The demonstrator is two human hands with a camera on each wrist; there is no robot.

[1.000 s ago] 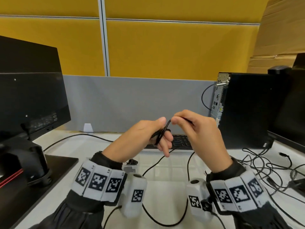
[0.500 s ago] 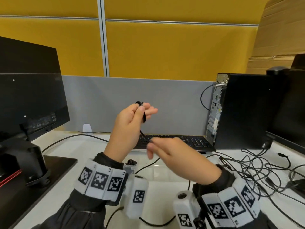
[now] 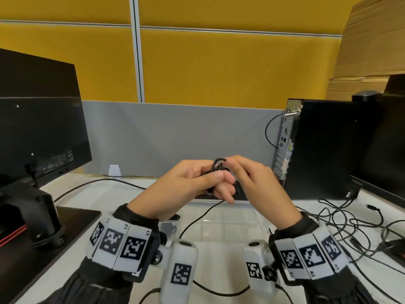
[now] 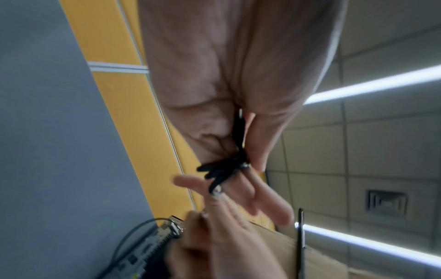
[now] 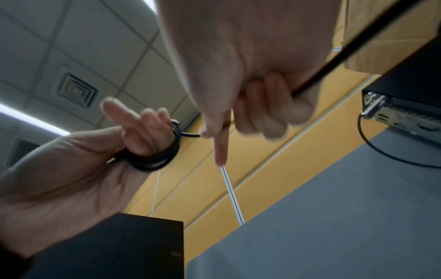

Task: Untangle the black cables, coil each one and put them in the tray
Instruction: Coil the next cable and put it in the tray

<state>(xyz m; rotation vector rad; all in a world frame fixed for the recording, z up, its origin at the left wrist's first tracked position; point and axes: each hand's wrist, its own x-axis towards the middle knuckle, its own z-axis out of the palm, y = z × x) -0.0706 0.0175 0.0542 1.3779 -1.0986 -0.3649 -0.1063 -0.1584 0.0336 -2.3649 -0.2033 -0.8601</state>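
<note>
Cable looped on left hand, raised

Both hands are raised together at chest height. The left hand has its fingers looped with cable; the right hand, at its 3 o'clock, pinches the strand.

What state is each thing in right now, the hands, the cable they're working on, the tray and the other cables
Left hand: raised, gripping the coil.
Right hand: pinching the cable's free run.
Black cable: partly coiled around left fingers, tail hanging.
Clear tray: on desk below the hands.
Cable tangle: loose on desk, right.
</note>
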